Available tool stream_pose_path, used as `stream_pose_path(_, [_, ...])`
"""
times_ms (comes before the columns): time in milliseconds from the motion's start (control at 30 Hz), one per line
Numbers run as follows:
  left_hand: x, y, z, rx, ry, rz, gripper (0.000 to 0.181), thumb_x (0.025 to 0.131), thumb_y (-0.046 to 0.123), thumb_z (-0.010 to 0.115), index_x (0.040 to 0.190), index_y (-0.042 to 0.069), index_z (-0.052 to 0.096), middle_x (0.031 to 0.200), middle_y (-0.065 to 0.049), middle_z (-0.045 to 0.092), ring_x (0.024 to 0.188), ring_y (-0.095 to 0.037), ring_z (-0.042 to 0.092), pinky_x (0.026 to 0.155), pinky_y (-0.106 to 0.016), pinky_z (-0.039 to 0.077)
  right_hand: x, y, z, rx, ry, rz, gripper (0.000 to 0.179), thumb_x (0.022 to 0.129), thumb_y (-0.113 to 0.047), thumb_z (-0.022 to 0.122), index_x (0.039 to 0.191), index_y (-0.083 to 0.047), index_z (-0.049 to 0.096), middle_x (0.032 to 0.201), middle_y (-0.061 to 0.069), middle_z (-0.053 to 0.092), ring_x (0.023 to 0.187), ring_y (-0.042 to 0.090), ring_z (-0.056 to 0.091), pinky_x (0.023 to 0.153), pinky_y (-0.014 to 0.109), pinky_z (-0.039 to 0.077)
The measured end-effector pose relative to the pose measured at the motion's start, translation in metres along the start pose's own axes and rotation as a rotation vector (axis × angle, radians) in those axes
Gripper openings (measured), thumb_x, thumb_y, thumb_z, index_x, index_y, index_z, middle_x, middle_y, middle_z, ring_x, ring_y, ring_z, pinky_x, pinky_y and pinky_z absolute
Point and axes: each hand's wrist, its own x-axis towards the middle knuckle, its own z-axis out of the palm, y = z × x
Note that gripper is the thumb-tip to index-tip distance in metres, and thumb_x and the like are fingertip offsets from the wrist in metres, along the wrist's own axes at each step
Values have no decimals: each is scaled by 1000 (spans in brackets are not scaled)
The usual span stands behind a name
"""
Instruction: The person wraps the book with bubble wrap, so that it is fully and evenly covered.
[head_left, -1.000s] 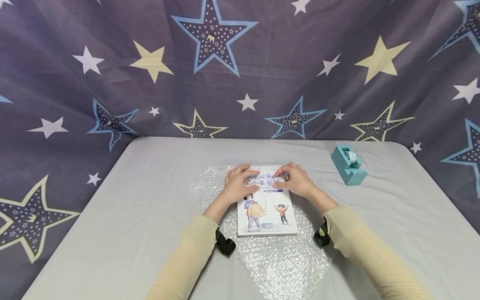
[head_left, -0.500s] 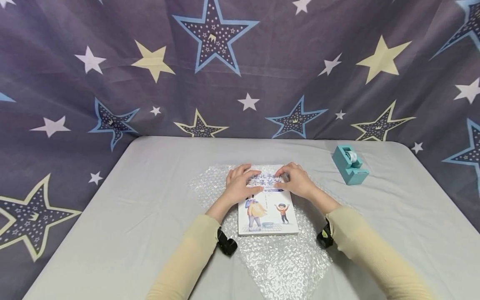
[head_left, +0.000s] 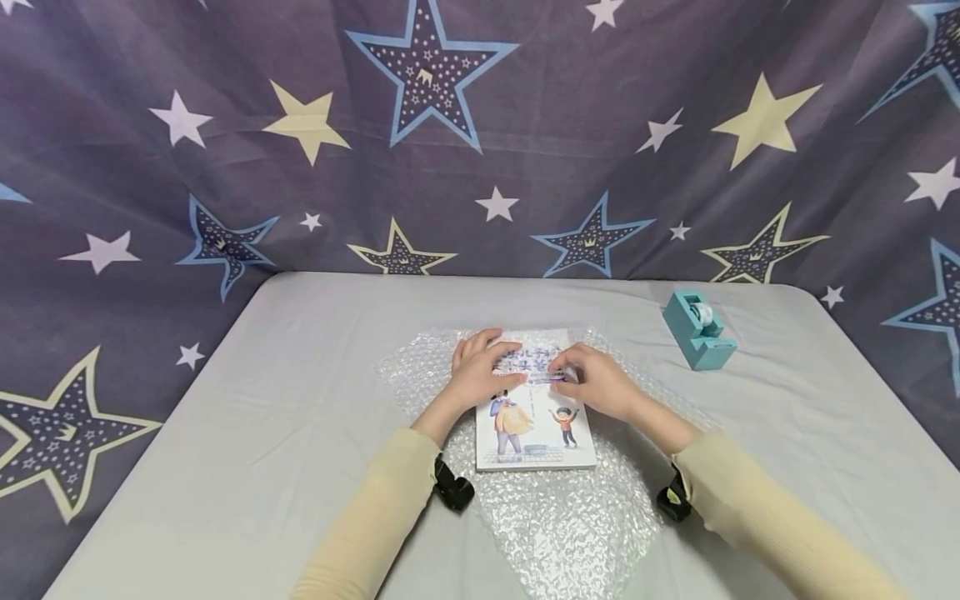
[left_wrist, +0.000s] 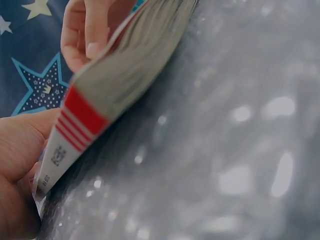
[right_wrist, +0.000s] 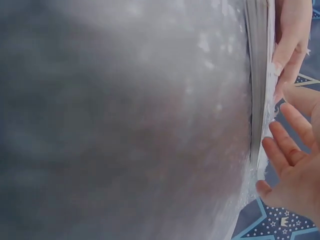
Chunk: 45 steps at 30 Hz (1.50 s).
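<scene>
A white paperback book (head_left: pixel 536 442), with a drawn adult and child on its cover, lies on a sheet of bubble wrap (head_left: pixel 570 525). A corner of the wrap is folded over the title at the top. My left hand (head_left: pixel 480 375) presses that flap onto the cover's upper left, thumb spread inward. In the left wrist view, the book's red-striped spine (left_wrist: pixel 75 130) runs beside the hand. My right hand (head_left: pixel 603 383) hovers by the cover's right edge. The right wrist view shows its fingers (right_wrist: pixel 285 145) spread, apart from the page edges.
A teal tape dispenser (head_left: pixel 699 331) with a roll of clear tape stands at the back right of the grey-covered table (head_left: pixel 315 400). Behind the table hangs a dark curtain (head_left: pixel 465 183) printed with stars. Black wrist cameras sit below both sleeves.
My right hand has come off the flap and shifted toward me and slightly right. The left hand slid a little inward earlier and stays on the flap; the book has barely moved.
</scene>
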Motion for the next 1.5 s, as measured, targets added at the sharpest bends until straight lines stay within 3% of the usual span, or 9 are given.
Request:
stream_pose_path(233, [0,-4,2,-29,28,36,52,80,48,62,125,24,54,144,-8,30,134,-30,21,111,-49,0,-18,-4,-3,60,-24,-29,20,79,-19,69,98,-12,64,101,0,60,95,21,56,85,42,45])
stream_pose_path(400, [-2,0,-1,-13,14,16,51,79,40,65,125,21,55,144,-9,31,134,-31,21,111,-50,2,-31,-7,-4,70,-36,-62,20,78,-20,71,96,-16,64,97,-5,60,93,16,56,84,39,45])
stream_pose_path(600, [0,-1,1,20,7,6,51,80,41,65,126,23,54,144,-7,30,135,-30,22,111,-51,4,-45,-13,-4,112,-78,-105,17,78,-17,70,94,-16,64,90,-5,62,84,14,57,77,31,48])
stream_pose_path(833, [-3,2,-1,-2,5,9,50,80,40,65,125,21,55,145,-9,30,135,-32,21,111,-51,2,-64,-20,-2,137,-135,-132,18,77,-16,70,94,-17,64,94,-6,62,84,13,58,76,26,48])
stream_pose_path(1500, [-3,0,1,-7,5,10,50,81,40,64,126,23,53,146,-7,28,136,-30,18,111,-50,0,-106,-32,5,252,-268,-321,14,81,-19,67,95,-20,64,85,-9,62,74,0,55,65,20,49])
